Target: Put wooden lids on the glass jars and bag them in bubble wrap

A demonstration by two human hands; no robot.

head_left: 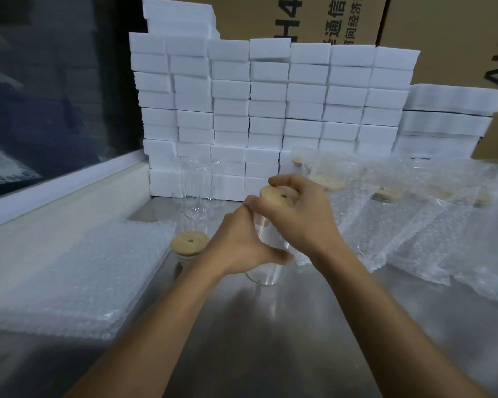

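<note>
My left hand (239, 248) is gripping a glass jar (266, 271) standing on the tabletop (270, 326), while my right hand (296, 214) is holding a wooden lid (276, 193) on its top.

"H4" and Chinese "通信" on cardboard box (314, 18).

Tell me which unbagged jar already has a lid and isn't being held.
The jar left of the left hand, lidded and standing free. The back jars lack lids.
</note>
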